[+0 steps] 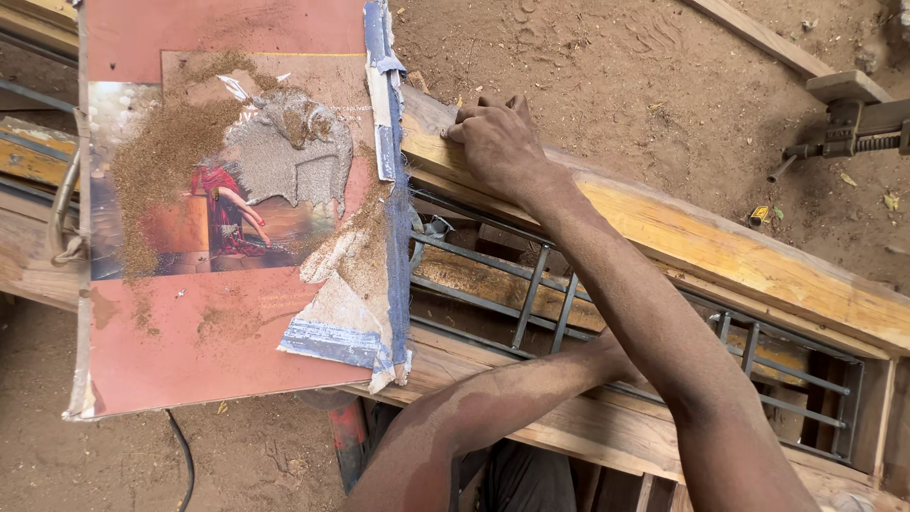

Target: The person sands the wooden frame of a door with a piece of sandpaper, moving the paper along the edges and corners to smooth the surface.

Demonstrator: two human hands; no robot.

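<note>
**Hands on the wooden frame rail**

We see the right hand (495, 142) lying flat, palm down, on the far wooden rail (720, 248), near its end beside the torn poster (227, 218); fingers spread, nothing clenched. The left hand passes under the right forearm, so we can't tell its grip. The rail lies diagonally over a metal grille (540, 294) set in the frame. Sawdust (161, 161) covers the poster. A clamp (844, 128) sits on the dirt ground, well apart.
</note>
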